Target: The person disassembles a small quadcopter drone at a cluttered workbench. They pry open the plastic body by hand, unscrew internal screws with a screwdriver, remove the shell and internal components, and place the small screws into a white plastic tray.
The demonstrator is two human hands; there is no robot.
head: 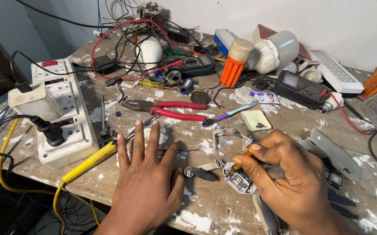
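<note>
Left hand [147,185] flat, empty; right hand [291,174] gripping one screwdriver [243,159] over one circuit board [239,180]

A count of what lies on the tabletop [223,213]

Two hands: the left hand [147,174] and the right hand [291,174]. One screwdriver [242,159], one circuit board [239,180], one pair of red pliers [166,108], one yellow soldering iron [93,158], one white power strip [64,111], one toothbrush [228,115], two meters [197,65] [301,88], one orange-finned bulb [236,61].
</note>
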